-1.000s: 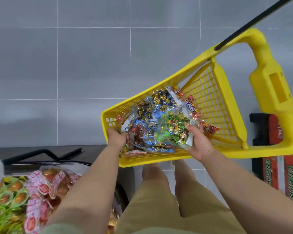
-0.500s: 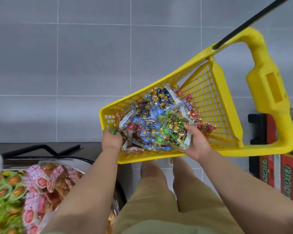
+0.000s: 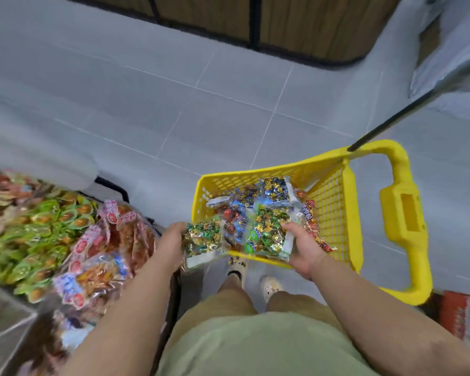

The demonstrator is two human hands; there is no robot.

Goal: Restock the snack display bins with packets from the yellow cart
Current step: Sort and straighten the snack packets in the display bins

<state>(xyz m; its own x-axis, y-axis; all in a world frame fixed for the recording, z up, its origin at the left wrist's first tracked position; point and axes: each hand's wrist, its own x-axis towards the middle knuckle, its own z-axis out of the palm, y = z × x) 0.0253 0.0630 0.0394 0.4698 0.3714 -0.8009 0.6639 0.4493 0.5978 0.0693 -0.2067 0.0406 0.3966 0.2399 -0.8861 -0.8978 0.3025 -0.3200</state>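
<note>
In the cart (image 3: 334, 213) lie packets (image 3: 272, 189) (bins (image 3: 175, 289) heaped with snacks (image 3: 46, 234) to its left) — left hand (image 3: 171, 240) and right hand (image 3: 301, 248) each hold one at its near rim.

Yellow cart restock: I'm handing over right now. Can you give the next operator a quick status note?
The left hand grips a green packet over the yellow cart's near-left corner. The right hand grips a second green packet at the near rim. More mixed packets lie in the cart. Stocked green snacks and red snacks lie to the left.
Done: two packets picked.
Left: place both on display, then the rest.
</note>
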